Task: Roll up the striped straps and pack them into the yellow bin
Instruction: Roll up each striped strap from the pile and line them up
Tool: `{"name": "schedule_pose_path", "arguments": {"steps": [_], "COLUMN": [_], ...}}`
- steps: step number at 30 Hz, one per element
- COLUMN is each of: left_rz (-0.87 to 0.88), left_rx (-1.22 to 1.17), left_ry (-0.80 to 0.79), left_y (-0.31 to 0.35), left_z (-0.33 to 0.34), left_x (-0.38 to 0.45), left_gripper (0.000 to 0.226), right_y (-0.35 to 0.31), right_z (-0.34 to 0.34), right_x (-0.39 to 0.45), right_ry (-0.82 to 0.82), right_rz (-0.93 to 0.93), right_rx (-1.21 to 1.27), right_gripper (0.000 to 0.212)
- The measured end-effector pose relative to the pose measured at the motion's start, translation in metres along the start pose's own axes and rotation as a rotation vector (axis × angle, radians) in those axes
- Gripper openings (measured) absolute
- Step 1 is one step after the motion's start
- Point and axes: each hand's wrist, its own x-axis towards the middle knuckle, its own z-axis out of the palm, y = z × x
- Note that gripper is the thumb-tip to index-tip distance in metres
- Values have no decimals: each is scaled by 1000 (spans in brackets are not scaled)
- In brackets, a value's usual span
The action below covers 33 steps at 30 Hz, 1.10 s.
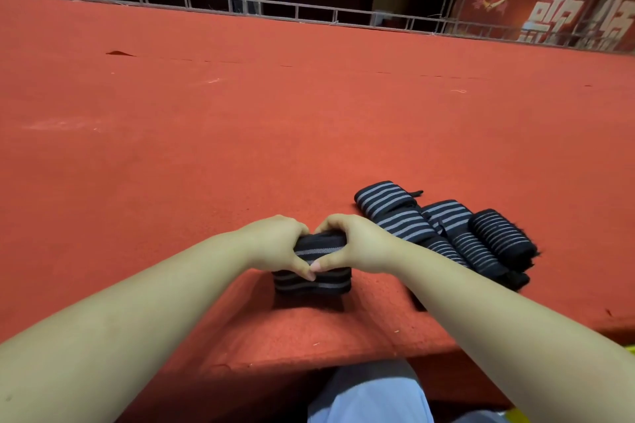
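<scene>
Two hands are busy here, so that's the main thing: the left hand (275,244) and the right hand (357,244) both grip a half-rolled striped strap (312,268), fingers curled over the far side of the roll and thumbs meeting on the near side. It sits on the red carpeted desk (240,130), close to the near edge.

Just to the right there's a pile of striped straps (446,233), black with grey lines, some rolled and lying side by side, touching each other. The right forearm crosses the pile's near left corner, so that bit is hidden.

Far side of the desk is wide open red surface, with a small dark scrap (118,53) at far left. Past the far edge runs a metal truss railing (240,3), and a red banner (549,7) with white characters hangs at far right.

Near edge drops off to the person's pale trouser leg (371,395). A sliver of something yellow (630,350) peeks in at the near right border; can't tell whether it's the bin.
</scene>
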Motion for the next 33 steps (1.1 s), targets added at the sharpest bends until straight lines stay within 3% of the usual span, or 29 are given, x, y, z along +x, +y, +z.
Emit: {"name": "schedule_pose_path", "arguments": {"steps": [6,12,24,33], "left_rz": [22,-71,-130,-55], "left_rx": [106,134,-29,37], "left_ry": [136,242,142,4], "left_y": [4,-24,-141,-117], "left_z": [1,-9,-44,-88], "left_x": [-7,-4,85,100], "left_gripper": [50,44,39,33], "right_y": [-14,-31,-35,-46], "right_z": [4,12,13,-36], "right_x": [-4,29,178,169], "right_ry": [-10,28,8,-92], "right_rz": [-39,-80,-101,3], "right_rx": [-313,-453,-550,-511], "right_gripper": [59,49,45,42]}}
